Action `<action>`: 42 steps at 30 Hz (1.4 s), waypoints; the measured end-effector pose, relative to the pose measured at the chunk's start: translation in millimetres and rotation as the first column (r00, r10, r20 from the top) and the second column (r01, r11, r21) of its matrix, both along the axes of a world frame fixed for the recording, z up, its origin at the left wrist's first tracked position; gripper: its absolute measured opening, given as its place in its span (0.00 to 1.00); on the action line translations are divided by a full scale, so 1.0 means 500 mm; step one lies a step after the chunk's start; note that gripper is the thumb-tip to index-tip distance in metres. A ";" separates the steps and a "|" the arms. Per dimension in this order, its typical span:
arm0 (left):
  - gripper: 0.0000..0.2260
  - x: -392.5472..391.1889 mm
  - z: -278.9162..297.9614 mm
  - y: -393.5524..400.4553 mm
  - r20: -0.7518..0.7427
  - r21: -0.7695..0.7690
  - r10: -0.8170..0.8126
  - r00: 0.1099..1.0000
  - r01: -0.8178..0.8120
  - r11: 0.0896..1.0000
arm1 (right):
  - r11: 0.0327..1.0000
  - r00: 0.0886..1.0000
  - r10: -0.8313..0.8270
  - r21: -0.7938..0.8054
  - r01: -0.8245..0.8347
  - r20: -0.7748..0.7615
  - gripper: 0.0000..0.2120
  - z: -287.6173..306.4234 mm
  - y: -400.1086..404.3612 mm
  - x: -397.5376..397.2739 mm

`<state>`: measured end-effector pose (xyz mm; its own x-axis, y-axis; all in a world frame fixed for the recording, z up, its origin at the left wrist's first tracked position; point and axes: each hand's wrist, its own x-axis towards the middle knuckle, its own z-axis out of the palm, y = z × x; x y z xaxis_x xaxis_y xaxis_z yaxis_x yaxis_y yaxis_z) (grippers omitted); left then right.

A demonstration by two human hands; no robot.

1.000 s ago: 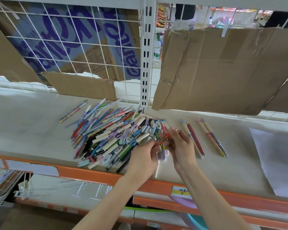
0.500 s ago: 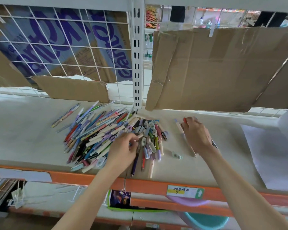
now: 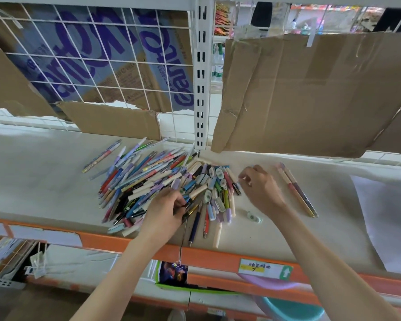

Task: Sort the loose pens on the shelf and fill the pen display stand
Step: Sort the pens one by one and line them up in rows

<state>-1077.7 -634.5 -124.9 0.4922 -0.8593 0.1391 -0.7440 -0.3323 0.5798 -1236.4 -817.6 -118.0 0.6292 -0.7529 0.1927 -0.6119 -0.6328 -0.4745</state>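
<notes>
Plastic pens in many colours lie in a loose pile [image 3: 162,186] on the pale shelf [image 3: 44,181], fanned out from just in front of the white slotted upright [image 3: 202,89]. The left hand [image 3: 164,216] rests on the near edge of the pile, fingers curled round a dark pen with gold trim [image 3: 190,210] that it pinches against the thumb. The right hand [image 3: 262,188] hovers at the pile's right edge, fingers bent and drawn towards the thumb just beside a short dark pen [image 3: 236,188]; whether it grips anything, I cannot tell. Near its wrist lies a small pale correction-tape piece [image 3: 252,215]. Further right, apart from the pile, a few long pens [image 3: 296,191] lie side by side. White paper [image 3: 384,223] covers the shelf's right end. Brown cardboard [image 3: 310,93] hangs behind, and a wire grid [image 3: 90,66] backs the left bay. An orange rail [image 3: 218,253] edges the shelf, bearing a label [image 3: 264,268].
</notes>
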 end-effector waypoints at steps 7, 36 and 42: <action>0.06 0.020 0.002 0.027 -0.036 -0.105 0.062 0.997 -0.065 0.992 | 0.998 0.999 0.021 0.063 -0.023 0.034 0.09 -0.015 0.011 0.039; 0.08 0.182 0.000 -0.003 0.205 0.047 0.317 0.926 -0.333 0.942 | 0.950 0.975 0.179 0.234 -0.206 0.134 0.02 -0.033 0.062 0.069; 0.06 0.194 -0.005 -0.003 0.204 0.058 0.289 0.935 -0.306 0.950 | 0.949 0.975 0.185 0.237 -0.210 0.124 0.01 -0.029 0.062 0.071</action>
